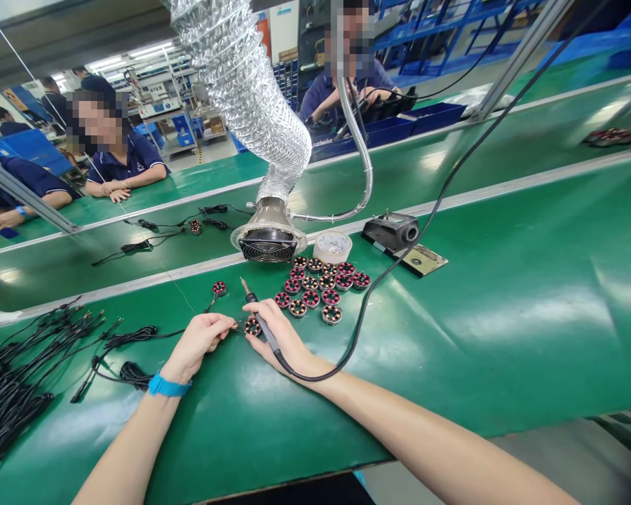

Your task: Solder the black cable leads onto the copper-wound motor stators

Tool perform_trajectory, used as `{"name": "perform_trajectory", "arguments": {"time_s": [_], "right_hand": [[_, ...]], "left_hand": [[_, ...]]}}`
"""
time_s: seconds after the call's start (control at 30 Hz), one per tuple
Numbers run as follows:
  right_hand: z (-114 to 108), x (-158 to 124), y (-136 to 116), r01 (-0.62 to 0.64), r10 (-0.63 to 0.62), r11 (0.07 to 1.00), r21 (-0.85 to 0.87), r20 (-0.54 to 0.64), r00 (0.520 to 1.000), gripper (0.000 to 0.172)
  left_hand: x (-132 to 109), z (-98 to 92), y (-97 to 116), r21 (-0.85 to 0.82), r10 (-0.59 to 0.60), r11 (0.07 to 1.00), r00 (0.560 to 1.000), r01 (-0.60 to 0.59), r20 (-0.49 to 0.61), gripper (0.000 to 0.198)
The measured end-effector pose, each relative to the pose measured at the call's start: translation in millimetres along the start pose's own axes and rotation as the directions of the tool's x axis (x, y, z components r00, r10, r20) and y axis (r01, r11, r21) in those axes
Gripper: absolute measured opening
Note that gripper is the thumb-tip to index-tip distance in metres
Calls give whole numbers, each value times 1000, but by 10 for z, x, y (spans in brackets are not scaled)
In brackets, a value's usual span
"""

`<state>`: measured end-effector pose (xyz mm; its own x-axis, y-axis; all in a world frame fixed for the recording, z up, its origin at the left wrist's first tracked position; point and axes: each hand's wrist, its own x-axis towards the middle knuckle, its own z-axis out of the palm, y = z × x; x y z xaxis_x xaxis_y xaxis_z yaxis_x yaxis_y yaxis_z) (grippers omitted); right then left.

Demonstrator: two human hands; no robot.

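My right hand (pixel 280 338) grips a soldering iron (pixel 259 315) with its tip pointing up and away, and its fingers rest beside a small round stator with copper coils (pixel 252 325) on the green bench (pixel 452 337). My left hand (pixel 202 340), with a blue wristband, pinches a thin black wire (pixel 158 335) at the stator's left edge. A cluster of several similar stators (pixel 320 287) lies just beyond. One more stator with a wire (pixel 219 287) lies to the left.
A silver fume duct with a fan inlet (pixel 268 242) hangs over the bench. Behind sit a tape roll (pixel 332 245) and an iron stand (pixel 394 233). Black cable bundles (pixel 15 379) lie at left. Other people sit across the conveyor.
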<state>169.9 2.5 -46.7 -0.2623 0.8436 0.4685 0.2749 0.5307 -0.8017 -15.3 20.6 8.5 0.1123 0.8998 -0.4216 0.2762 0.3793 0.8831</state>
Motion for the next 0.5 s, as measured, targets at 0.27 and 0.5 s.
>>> {"name": "perform_trajectory", "arguments": {"time_s": [0.27, 0.5], "right_hand": [[1, -7, -23, -7, 7, 1000, 14, 6, 1000, 59], [11, -8, -14, 7, -7, 1000, 16, -3, 1000, 60]], "left_hand": [[-18, 86, -36, 136, 86, 989, 983, -64, -164, 31], [-52, 83, -38, 229, 234, 951, 968, -209, -88, 34]]}}
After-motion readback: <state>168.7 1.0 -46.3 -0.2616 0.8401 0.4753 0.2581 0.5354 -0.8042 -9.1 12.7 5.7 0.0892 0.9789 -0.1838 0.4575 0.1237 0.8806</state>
